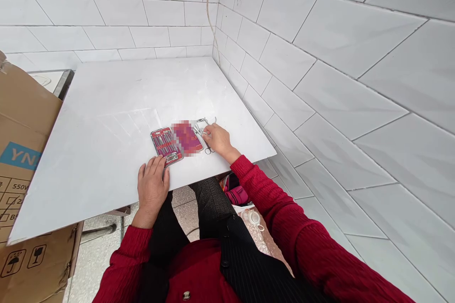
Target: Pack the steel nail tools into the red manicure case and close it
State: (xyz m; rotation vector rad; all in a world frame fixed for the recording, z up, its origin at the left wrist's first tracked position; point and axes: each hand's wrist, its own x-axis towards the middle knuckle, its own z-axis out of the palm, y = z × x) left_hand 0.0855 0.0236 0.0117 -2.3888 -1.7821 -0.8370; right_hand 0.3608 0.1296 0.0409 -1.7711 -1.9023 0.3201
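Closely flanked: open red case [187,137]

On the white table [106,165], the left hand [153,184] lies palm-down at the case's near corner, fingers extended, holding nothing. The right hand [217,140], fingers curled, meets metal tools [199,128] alongside; whether it grips one cannot be told.

We are facing a smooth white tabletop [106,151]. Near its front edge, a red-and-purple case [185,136] is lying open, our left hand [152,187] is resting at its lower left corner, and slim metal tools [199,128] are lying just to its right.
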